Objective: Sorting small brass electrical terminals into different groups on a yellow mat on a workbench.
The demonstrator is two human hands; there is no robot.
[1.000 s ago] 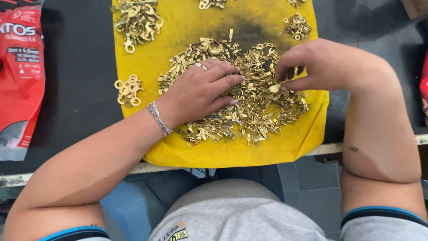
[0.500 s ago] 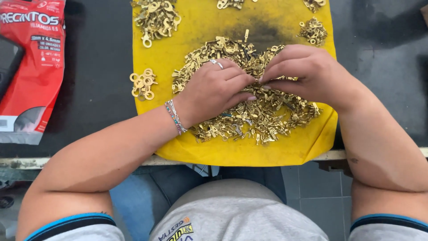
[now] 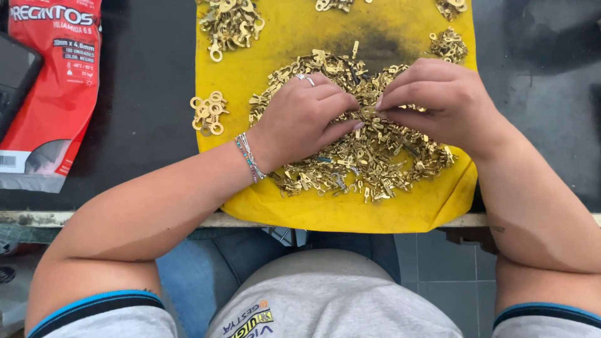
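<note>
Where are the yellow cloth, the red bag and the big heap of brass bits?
yellow cloth (image 3: pixel 388 216), head view, bare front edge.
red bag (image 3: pixel 59 81), head view, its middle.
heap of brass bits (image 3: pixel 375 159), head view, front part.

We see the big heap of brass parts (image 3: pixel 363 144) filling the middle of the yellow cloth (image 3: pixel 282 206), with smaller piles (image 3: pixel 228 22) along its far edge. Bare cloth runs between them. A red packet (image 3: pixel 53 94) blocks the bench's (image 3: pixel 150 81) left edge.
</note>
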